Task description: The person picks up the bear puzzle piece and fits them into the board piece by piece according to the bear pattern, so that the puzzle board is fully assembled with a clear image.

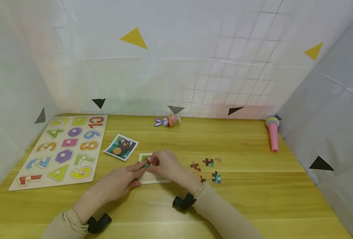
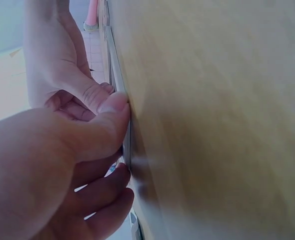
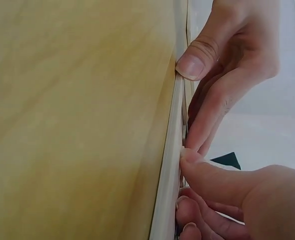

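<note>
Both hands meet over a small pale-framed jigsaw board on the wooden table. My left hand holds it at the left side, thumb against the edge and fingers reaching over its top. Coming in from the right, my right hand pinches a small dark and teal puzzle piece over the board's left part. Fingers hide much of the picture there. In the right wrist view the board's edge runs beneath both thumbs. Several loose puzzle pieces lie right of the board.
A square bear picture card lies behind the left hand. At the left is a large number-and-shape puzzle. A small rabbit toy lies near the back wall, and a pink toy microphone at the far right.
</note>
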Demonstrator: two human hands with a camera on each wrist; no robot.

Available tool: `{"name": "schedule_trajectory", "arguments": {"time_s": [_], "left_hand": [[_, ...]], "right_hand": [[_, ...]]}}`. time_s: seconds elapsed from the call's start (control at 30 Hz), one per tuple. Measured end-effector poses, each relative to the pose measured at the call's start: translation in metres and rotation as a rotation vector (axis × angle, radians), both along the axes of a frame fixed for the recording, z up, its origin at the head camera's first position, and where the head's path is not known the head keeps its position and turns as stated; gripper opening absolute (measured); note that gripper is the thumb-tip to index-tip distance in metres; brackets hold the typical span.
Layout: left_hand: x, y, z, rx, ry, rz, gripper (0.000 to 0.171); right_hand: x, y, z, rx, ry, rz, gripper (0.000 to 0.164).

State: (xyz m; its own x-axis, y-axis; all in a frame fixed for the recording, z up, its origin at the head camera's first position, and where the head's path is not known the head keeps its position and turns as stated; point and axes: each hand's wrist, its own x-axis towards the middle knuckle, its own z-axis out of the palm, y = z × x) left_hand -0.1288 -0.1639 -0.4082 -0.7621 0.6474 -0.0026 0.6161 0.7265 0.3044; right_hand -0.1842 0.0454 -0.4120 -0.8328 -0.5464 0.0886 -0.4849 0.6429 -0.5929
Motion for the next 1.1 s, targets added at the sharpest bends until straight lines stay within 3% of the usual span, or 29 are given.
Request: {"name": "schedule_trajectory", "arguments": {"time_s": [0.13, 0.27, 0.37, 0.5, 0.83, 1.1], "left_hand": [[0.001, -0.001, 0.000, 0.003, -0.003, -0.005, 0.052], [0.001, -0.001, 0.001, 0.007, -0.008, -0.008, 0.051], [0.001, -0.001, 0.002, 0.002, -0.008, -0.010, 0.051], [0.001, -0.001, 0.003, -0.010, -0.013, -0.009, 0.051], [0.000, -0.001, 0.001, -0.007, -0.007, -0.010, 0.051], [0.001, -0.002, 0.000, 0.009, 0.003, -0.022, 0.051]], "right_hand": [[-0.001, 0.005, 0.001, -0.027, -0.026, 0.046, 0.014], [-0.004, 0.020, 0.004, -0.055, -0.115, 0.104, 0.013], [-0.006, 0.035, 0.009, -0.076, -0.191, 0.121, 0.017], [-0.009, 0.060, 0.018, -0.077, -0.216, 0.126, 0.022], [-0.014, 0.120, 0.025, -0.012, -0.107, 0.048, 0.027], [-0.012, 0.152, 0.020, 0.018, -0.047, 0.043, 0.025]]}}
